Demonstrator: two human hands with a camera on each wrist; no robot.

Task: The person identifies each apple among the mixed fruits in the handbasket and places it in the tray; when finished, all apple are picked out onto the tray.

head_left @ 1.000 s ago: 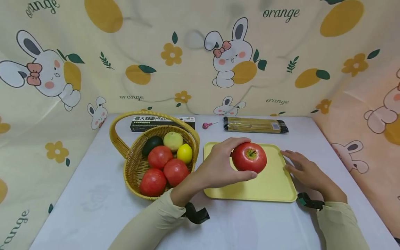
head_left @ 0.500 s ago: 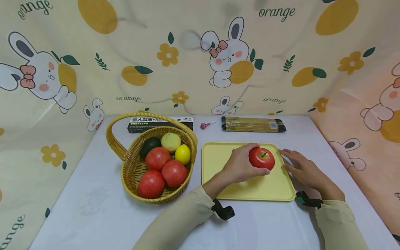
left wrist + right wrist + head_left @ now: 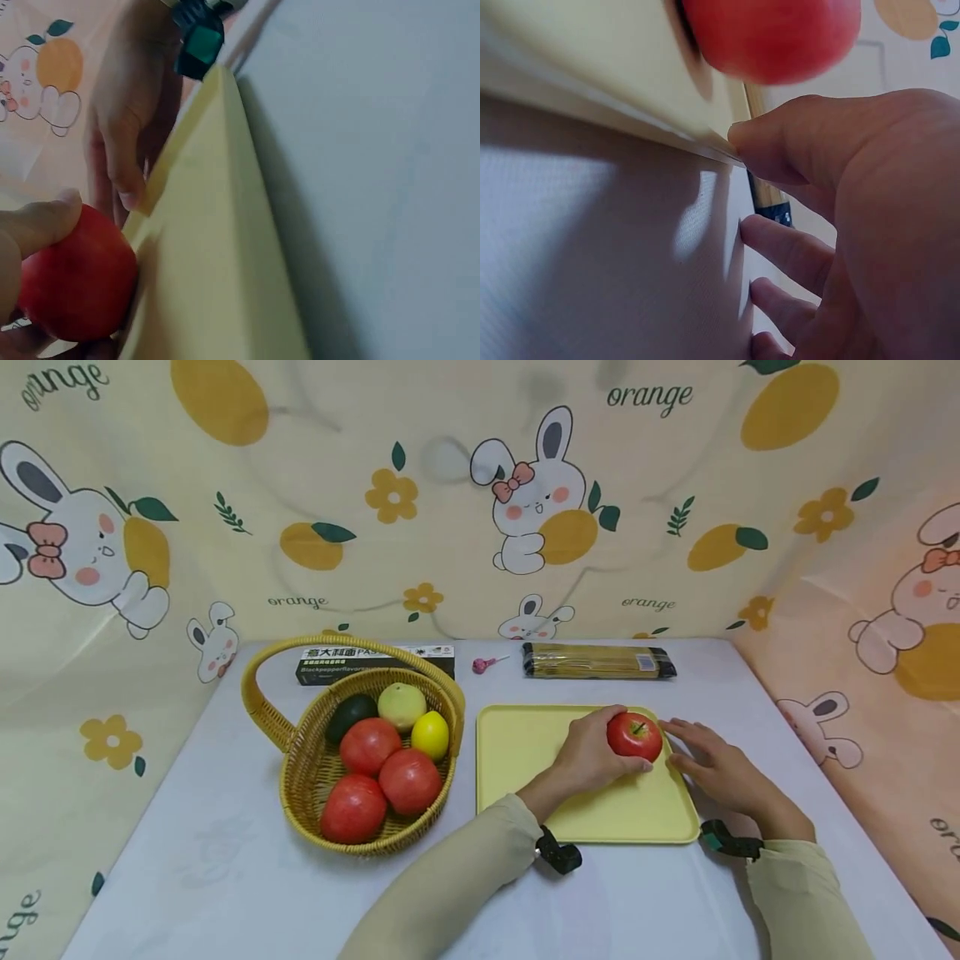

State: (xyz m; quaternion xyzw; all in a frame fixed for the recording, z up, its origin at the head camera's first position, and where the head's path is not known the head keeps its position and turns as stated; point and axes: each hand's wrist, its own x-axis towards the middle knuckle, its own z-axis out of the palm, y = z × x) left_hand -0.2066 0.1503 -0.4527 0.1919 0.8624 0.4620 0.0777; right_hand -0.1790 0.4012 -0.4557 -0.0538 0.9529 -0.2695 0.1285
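A red apple (image 3: 634, 737) with its stem up is held in my left hand (image 3: 588, 752), over the right part of a yellow tray (image 3: 525, 810). Thumb and fingers curve round its sides; the left wrist view shows the apple (image 3: 79, 277) low, right by the tray's surface. At the tray's right rim lies my right hand (image 3: 723, 772), its fingers loosely extended. The right wrist view shows that thumb (image 3: 780, 142) at the rim, while other fingers (image 3: 787, 251) rest on the tabletop beyond it.
Left of the tray stands a wicker basket (image 3: 296, 810) with several red fruits (image 3: 410, 781), a yellow lemon (image 3: 430, 736), a pale green fruit (image 3: 402, 706) and a dark green one (image 3: 350, 718). Behind are a pasta box (image 3: 322, 670), a small pink item (image 3: 483, 665) and a spaghetti pack (image 3: 592, 662).
My left hand has carried the apple rightward and down toward the tray's right side. The right hand has stayed at the rim. The whole head view has shifted slightly.
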